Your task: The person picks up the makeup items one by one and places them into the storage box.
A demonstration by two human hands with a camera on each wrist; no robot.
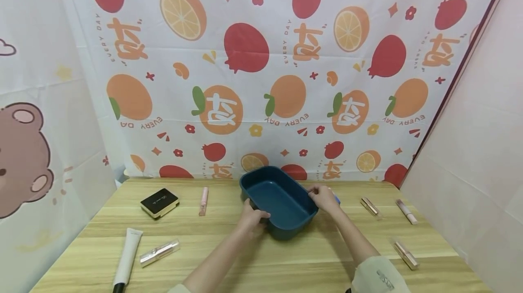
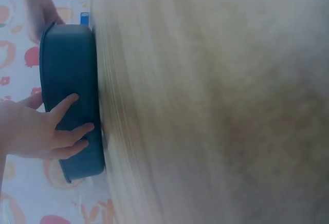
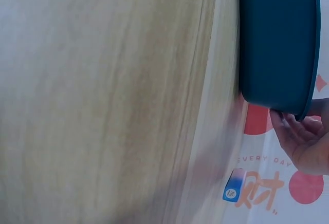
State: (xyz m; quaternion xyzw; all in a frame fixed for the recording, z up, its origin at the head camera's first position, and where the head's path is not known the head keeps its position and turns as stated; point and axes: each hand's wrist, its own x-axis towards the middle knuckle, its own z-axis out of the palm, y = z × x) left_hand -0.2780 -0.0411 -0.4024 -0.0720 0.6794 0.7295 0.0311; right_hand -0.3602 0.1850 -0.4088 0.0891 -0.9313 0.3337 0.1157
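Note:
A dark teal, rounded rectangular plastic bin [image 1: 278, 197] stands open side up near the back middle of the wooden table, set at an angle. My left hand [image 1: 251, 218] grips its near left wall, thumb over the rim; in the left wrist view the fingers [image 2: 64, 139] spread over the outer side. My right hand [image 1: 324, 197] pinches the rim at the right end, and the right wrist view shows fingertips under the lip. Whether the bin's base touches the table, I cannot tell. Partly hidden behind my right hand is a small blue-and-white box [image 3: 234, 185].
On the left lie a black-and-gold compact [image 1: 160, 202], a pink tube [image 1: 203, 201], a clear-capped lipstick [image 1: 159, 252] and a white squeeze tube [image 1: 128, 256]. Toward the right are a gold lipstick [image 1: 370, 206], a lip gloss [image 1: 406, 211] and another lipstick [image 1: 405, 254]. A fruit-print cloth [image 1: 286, 138] hangs behind.

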